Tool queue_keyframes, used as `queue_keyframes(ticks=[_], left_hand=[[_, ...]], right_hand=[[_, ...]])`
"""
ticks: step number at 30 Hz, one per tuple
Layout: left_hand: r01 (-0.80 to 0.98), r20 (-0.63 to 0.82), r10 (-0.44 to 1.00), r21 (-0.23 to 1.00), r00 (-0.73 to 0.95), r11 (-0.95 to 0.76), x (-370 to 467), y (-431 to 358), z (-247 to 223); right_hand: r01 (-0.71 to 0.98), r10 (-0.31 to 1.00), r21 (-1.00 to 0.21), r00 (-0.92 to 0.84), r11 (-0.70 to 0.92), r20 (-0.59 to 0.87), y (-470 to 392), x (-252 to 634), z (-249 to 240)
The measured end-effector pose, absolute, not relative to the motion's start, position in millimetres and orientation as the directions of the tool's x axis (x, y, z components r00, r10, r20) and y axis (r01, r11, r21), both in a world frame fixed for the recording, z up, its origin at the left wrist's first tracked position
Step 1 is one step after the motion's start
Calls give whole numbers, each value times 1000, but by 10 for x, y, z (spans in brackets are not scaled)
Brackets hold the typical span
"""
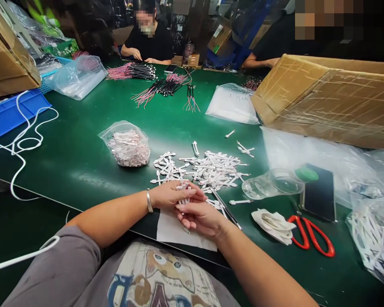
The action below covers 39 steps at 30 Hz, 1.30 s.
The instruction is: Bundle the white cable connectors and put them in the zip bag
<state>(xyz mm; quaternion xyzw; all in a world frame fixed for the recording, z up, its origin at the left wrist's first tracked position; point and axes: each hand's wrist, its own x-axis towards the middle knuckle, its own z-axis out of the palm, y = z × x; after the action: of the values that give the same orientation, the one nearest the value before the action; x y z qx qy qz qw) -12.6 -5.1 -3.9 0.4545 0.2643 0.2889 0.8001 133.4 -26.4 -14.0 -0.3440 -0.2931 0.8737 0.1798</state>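
Note:
Close in front of me, my left hand (168, 194) and my right hand (201, 215) meet at the table's near edge. Between them is a small bunch of short white cable pieces (183, 194), and the fingers of both hands close round it. Just beyond my hands lies a loose pile of the same white pieces (216, 168), with a smaller heap (168, 166) to its left. A pair of tweezers (225, 207) lies beside my right hand. Under my hands is a white sheet of paper (179, 232).
A clear bag of white pieces (129, 147) stands left of the pile. On the right are a clear bottle (272, 184), a dark phone (320, 194), red-handled scissors (310, 234) and a cardboard box (323, 94). A white cord (22, 160) hangs over the left edge. Two people sit opposite.

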Motion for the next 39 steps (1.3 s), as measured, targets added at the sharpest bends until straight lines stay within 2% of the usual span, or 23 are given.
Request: queue_keyframes(ticks=[3,9,16,25,29,33,39], left_hand=[[-199,-197,687,870,699,452,-110,-47,-48],[-118,-325,685,850,652,514,-116,-50,-20],[-266,-307,767,811,563,521,-86,5,-137],[-262,-347,776,802,527,536,-92,25,-178],[-256,-314,779,822,543,510,-91,26,-141],[-302,-298,843,837,449,456,-81,26,-132],[-331,-253,882,857,398,395,-95,44,-120]], right_hand=[[-105,530,-630,-655,-770,-539,-283,1311,-134],[-180,597,-650,-624,-738,-504,-328,1265,-65],[-326,675,-617,-550,-716,-492,-278,1305,-84],[-334,678,-610,-531,-719,-508,-284,1296,-84],[-349,706,-628,-497,-695,-505,-273,1297,-99],[-338,705,-631,-482,-698,-521,-263,1302,-119],[-319,690,-624,-475,-713,-546,-272,1315,-113]])
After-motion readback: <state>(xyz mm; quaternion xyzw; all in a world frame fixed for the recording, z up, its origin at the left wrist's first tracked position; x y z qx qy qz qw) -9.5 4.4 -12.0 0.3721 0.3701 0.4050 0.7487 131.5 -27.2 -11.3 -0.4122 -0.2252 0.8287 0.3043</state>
